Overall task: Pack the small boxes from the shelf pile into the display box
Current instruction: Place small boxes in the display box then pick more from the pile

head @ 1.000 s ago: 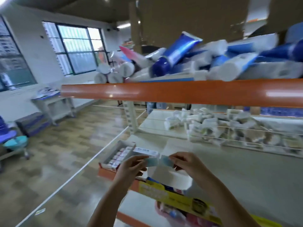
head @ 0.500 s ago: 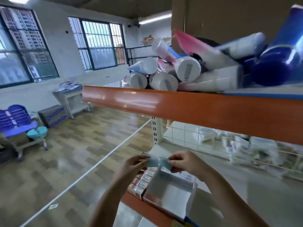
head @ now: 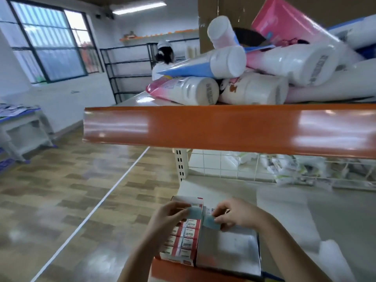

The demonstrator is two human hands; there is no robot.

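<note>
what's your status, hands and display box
Left hand and right hand pinch a small box each. Display box below, left half packed. Nothing in the way.

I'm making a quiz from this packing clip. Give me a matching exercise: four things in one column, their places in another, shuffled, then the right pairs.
Things:
1. pile of tubes
2. display box
3. small pale blue item
4. white table

Places:
A. held between the left hand and right hand
B. far left, by the wall
C. on the top shelf, above the orange rail
D. at the lower shelf's front edge, under the hands

Pairs: 1-C, 2-D, 3-A, 4-B
</note>
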